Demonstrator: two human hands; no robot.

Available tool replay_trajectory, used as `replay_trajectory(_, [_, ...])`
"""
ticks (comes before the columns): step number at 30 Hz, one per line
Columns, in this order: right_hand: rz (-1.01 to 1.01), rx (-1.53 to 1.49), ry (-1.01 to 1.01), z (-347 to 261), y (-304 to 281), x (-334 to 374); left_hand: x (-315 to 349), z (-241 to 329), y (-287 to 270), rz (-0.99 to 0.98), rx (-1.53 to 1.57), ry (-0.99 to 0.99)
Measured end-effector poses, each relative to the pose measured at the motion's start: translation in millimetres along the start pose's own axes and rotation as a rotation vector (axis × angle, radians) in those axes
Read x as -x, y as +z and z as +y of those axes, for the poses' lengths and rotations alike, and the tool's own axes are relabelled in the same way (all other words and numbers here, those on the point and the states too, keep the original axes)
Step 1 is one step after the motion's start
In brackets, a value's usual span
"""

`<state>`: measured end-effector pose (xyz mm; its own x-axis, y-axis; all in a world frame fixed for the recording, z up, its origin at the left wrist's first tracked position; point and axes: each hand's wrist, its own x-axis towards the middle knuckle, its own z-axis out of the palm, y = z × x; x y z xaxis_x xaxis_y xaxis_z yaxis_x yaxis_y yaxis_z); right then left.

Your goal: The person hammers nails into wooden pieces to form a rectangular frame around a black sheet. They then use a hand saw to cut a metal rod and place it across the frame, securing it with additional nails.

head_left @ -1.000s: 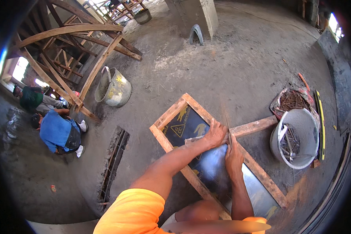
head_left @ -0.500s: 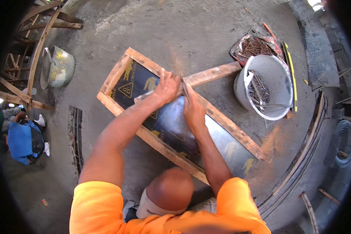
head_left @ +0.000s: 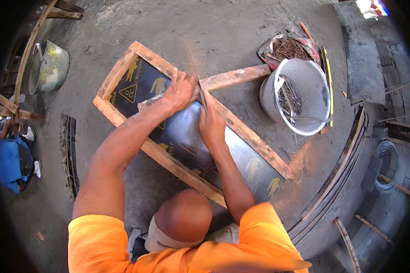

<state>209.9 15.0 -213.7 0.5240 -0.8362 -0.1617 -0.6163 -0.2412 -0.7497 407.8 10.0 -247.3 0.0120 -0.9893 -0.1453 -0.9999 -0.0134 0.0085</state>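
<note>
Your right hand's grip is closed around a thin saw-like blade; your left clasps the timber strip, laid across the panel frame, probably for steadiness. Beyond stands a bucket.

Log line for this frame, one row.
left hand: holding batten | right hand: gripping thin-bladed tool | batten: lying across frame rail

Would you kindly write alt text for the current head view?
A person's left hand grips a wooden bar lying across the edge of a wood-framed dark panel, while the right hand holds a thin, saw-like blade at the bar. A grey bucket stands to the right on the floor; a co-worker in blue is far left.
</note>
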Motion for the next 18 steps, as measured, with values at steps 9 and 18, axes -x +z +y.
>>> replay_trajectory(9, [0.114, 0.119, 0.035, 23, -60, 217, 0, -2, 5, -0.006, 0.091, -0.01])
replay_trajectory(18, [0.042, 0.04, -0.053, 1, 5, -10, 1, 4, -9, -0.007, 0.133, -0.072])
